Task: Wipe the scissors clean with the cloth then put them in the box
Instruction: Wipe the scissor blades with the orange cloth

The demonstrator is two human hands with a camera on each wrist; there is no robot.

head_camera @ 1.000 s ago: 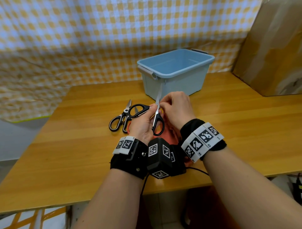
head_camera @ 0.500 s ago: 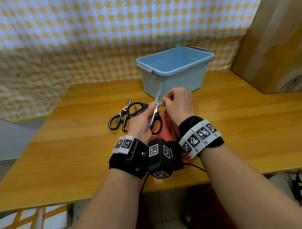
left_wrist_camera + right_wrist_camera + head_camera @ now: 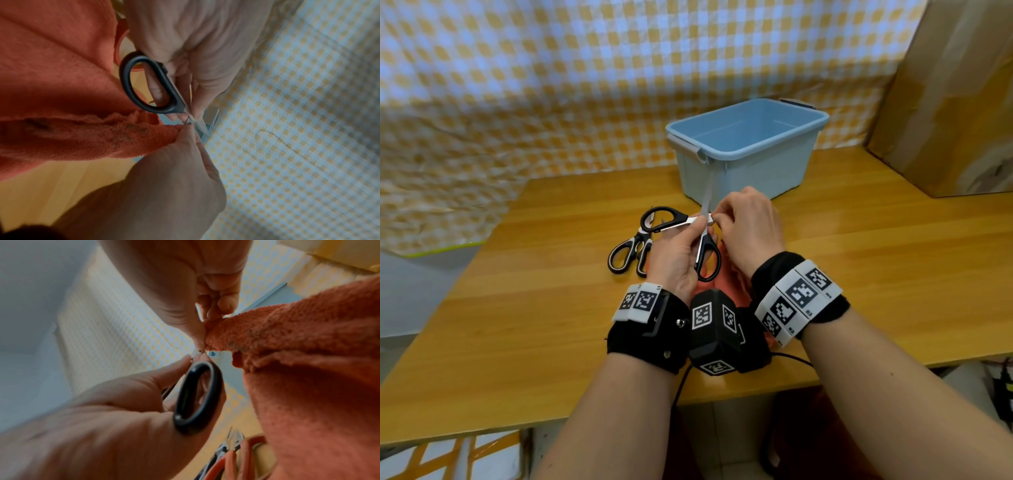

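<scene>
Your left hand [image 3: 676,255] grips black-handled scissors [image 3: 707,253], held open above table [image 3: 876,260], in front of blue box [image 3: 748,150]. Your right hand [image 3: 751,222] pinches orange cloth [image 3: 61,97] at pivot. Second scissors [image 3: 628,253] lie on table, left.

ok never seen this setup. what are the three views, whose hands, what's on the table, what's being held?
No robot: a person with tagged wristbands and cameras. One view is from the head; the other two look along each wrist. The left hand holds opened black-handled scissors. The right hand pinches an orange cloth against a blade near the pivot. On the wooden table sit an empty blue box and a second pair of scissors. The right wrist view also shows an orange-handled tool, partly hidden.
</scene>
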